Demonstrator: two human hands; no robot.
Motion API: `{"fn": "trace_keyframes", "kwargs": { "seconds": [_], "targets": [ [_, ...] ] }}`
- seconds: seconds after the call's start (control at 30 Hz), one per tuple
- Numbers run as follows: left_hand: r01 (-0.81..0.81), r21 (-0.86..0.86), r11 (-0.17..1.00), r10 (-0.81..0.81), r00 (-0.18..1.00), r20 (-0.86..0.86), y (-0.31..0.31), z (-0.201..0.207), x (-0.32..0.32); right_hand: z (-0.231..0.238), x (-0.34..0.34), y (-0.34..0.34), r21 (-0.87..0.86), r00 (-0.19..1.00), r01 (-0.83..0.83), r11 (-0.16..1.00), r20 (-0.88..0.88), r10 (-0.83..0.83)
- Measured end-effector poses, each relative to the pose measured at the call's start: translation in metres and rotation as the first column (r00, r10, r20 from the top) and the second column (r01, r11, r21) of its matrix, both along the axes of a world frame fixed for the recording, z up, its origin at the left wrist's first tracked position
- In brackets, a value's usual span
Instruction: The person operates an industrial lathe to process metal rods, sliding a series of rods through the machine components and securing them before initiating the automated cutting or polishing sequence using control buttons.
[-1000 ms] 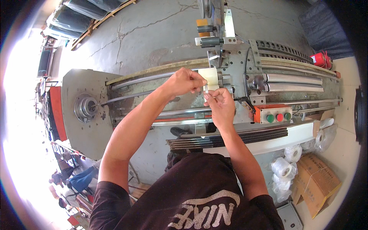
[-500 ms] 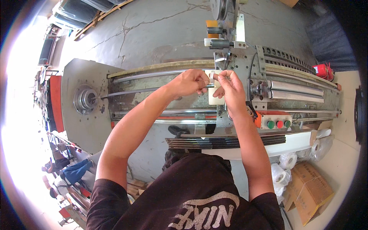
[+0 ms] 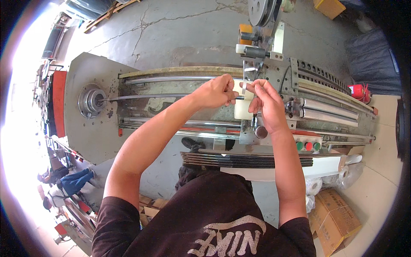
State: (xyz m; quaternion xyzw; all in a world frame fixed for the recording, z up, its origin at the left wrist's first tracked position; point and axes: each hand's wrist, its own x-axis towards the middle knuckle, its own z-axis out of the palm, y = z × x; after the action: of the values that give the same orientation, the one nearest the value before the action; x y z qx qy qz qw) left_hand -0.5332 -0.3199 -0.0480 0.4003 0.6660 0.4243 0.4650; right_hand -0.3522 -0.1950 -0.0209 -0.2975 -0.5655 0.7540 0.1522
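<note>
A long thin metal rod runs from the round chuck on the left toward the carriage. My left hand is closed round the rod near its right end, and a short dark tip shows past the fingers. Just to the right, my right hand has its thumb and fingers drawn together beside a small pale strip; whether they pinch it is unclear. Behind and below the fingertips is a white plastic block on the carriage.
A round dark knob sits below my right hand. Rollers and a grey wheel rise behind the carriage. A button box is at right front. Black rods lie nearby, with a cardboard box at lower right. People stand far left.
My right hand has drawn slightly rightward, away from my left, widening the space between them. The round knob below it has come into sight. The whole view has shifted a little.
</note>
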Motion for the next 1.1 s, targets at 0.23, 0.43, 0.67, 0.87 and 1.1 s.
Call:
{"fn": "trace_keyframes", "kwargs": {
  "seconds": [0.23,0.43,0.67,0.87,1.1],
  "targets": [
    [-0.009,0.094,0.996,0.013,0.999,-0.037,0.001,-0.002,0.004,-0.025,0.043,-0.005,-0.071,0.971,-0.147,0.987,0.18,0.158],
    [0.006,0.048,0.999,-0.001,0.993,-0.118,-0.004,0.001,0.004,0.015,0.012,-0.004,0.03,0.988,-0.142,0.989,0.065,0.14],
    [0.055,0.075,0.996,-0.043,0.987,-0.155,-0.003,0.002,0.007,-0.023,0.017,0.013,-0.111,0.93,-0.263,0.959,0.235,0.282],
    [0.107,0.042,0.993,-0.077,0.892,-0.445,0.005,-0.002,0.013,-0.034,0.016,-0.017,0.014,0.968,-0.098,0.995,0.233,0.092],
    [0.012,0.102,0.995,0.04,0.872,-0.488,0.009,-0.011,0.006,0.047,0.065,-0.118,0.185,0.529,-0.79,0.584,-0.276,0.803]
  ]
}}
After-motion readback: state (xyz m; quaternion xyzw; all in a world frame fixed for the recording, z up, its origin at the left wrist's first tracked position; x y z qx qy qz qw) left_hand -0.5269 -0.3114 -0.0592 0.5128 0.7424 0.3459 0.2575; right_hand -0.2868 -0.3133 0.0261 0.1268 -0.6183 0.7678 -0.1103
